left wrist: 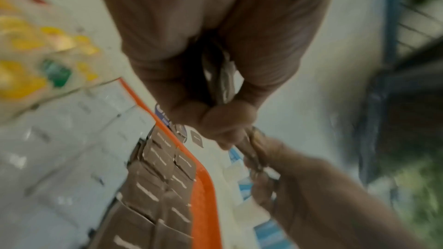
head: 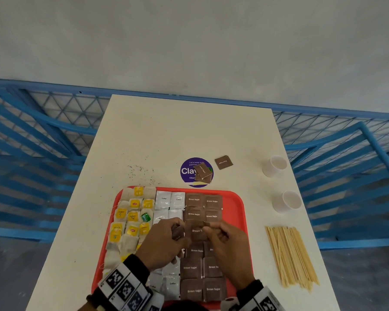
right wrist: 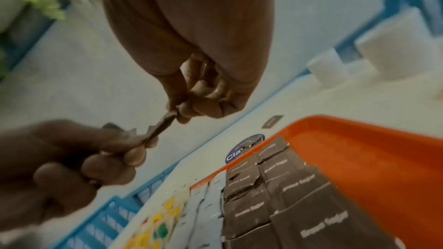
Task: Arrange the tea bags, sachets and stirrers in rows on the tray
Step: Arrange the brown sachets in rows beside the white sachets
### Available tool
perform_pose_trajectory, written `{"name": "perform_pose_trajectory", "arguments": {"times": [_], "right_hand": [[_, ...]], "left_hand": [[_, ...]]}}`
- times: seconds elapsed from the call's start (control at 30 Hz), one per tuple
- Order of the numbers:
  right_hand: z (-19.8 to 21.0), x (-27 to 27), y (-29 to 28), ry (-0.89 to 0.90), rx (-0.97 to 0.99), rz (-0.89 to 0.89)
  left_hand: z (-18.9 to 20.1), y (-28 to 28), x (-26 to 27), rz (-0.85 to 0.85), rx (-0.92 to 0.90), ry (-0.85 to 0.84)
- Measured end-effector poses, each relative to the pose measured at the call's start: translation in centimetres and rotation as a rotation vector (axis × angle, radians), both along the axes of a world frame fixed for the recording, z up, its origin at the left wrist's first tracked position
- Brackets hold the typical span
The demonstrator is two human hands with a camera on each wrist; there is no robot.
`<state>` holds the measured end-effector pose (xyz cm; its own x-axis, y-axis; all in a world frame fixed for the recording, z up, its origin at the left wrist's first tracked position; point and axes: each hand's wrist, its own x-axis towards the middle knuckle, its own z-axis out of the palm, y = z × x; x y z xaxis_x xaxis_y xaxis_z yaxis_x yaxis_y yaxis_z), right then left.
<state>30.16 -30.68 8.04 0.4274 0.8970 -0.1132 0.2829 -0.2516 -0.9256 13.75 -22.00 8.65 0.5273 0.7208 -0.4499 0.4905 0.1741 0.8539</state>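
A red tray (head: 236, 205) holds columns of tea bags (head: 133, 216) on its left, white coffee sachets (head: 170, 199) in the middle and brown sugar sachets (head: 202, 268) on the right. Both hands hover over the tray's centre. My left hand (head: 177, 231) grips a brown sugar sachet (head: 178, 234) and also the left edge of another brown sachet (head: 197, 232). My right hand (head: 208, 227) pinches that sachet's right edge; the right wrist view shows it edge-on (right wrist: 160, 130) between the two hands. Wooden stirrers (head: 290, 257) lie bundled on the table right of the tray.
Two loose brown sachets (head: 223, 162) (head: 203, 172) lie beyond the tray, one on a purple round sticker (head: 188, 171). Two white paper cups (head: 275, 164) (head: 286, 201) stand at the right edge. Tea crumbs (head: 142, 172) dot the table. Blue railing surrounds it.
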Motion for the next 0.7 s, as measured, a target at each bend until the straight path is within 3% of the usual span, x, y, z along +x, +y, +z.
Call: {"name": "perform_pose_trajectory", "arguments": {"times": [0.07,0.17,0.3,0.37,0.47,0.5,0.57,0.7], "right_hand": [[0.2,0.0,0.0,-0.056,0.043,-0.055],[0.3,0.6,0.3,0.011,0.064,-0.053],[0.5,0.8,0.4,0.074,0.066,-0.007],[0.1,0.9,0.3,-0.064,0.101,0.004],[-0.7,0.9,0.1,-0.448,0.171,0.06],[-0.7,0.9,0.1,-0.482,0.175,0.044],[-0.4,1.1,0.2,-0.367,0.149,-0.054],[1.1,1.5,0.1,0.338,-0.087,0.01]], "left_hand": [[-0.1,0.0,-0.1,0.007,-0.032,0.011],[0.1,0.2,-0.2,0.074,-0.171,-0.082],[0.2,-0.1,-0.1,0.045,-0.184,-0.095],[0.1,-0.2,-0.1,0.006,-0.165,-0.108],[0.5,-0.2,-0.1,-0.018,-0.164,-0.137],[0.7,-0.3,0.0,-0.018,-0.181,-0.156],[0.9,-0.2,0.0,-0.001,-0.221,-0.192],[0.7,-0.2,-0.1,0.058,-0.266,-0.239]]}}
